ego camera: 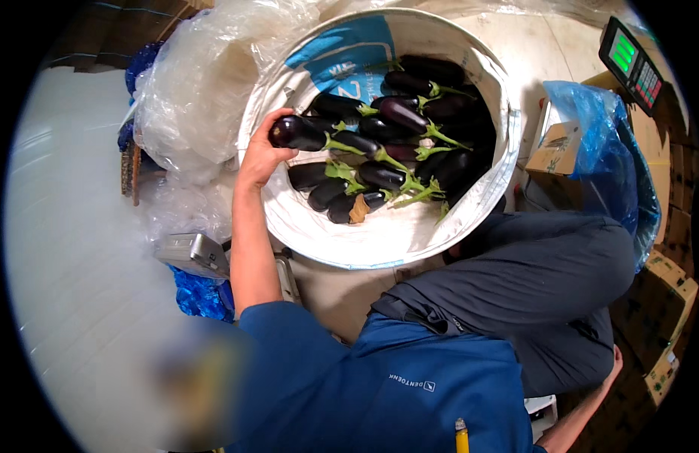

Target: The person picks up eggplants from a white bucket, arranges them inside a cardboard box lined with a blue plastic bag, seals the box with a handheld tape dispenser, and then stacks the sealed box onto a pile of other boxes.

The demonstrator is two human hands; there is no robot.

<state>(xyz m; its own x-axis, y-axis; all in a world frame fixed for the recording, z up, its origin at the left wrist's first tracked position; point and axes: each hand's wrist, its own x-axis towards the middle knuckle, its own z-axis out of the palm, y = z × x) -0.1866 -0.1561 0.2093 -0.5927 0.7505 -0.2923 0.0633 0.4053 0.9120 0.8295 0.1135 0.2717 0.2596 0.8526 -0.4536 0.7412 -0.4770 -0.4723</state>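
Note:
My left hand [264, 150] grips the rounded end of a dark purple eggplant [304, 133], with fingers and thumb on opposite sides of it. It is at the left inner side of a round white woven sack [338, 249] with a rolled-down rim and blue printing. Below and right of it lie several more eggplants [403, 116] with green stems, mostly pointing right. A dry brown leaf [358, 209] rests on the nearest ones. My right hand [617, 362] is low at the right beside my bent leg [513, 266]; most of it is hidden, so its fingers cannot be made out.
Right of the sack, a blue plastic bag [601, 136] lines a cardboard box [556, 150]. A digital scale display [632, 65] glows green above it. Crumpled clear plastic [196, 96] lies at the left, above a silver metal box [194, 255]. Several cartons [675, 283] stand far right.

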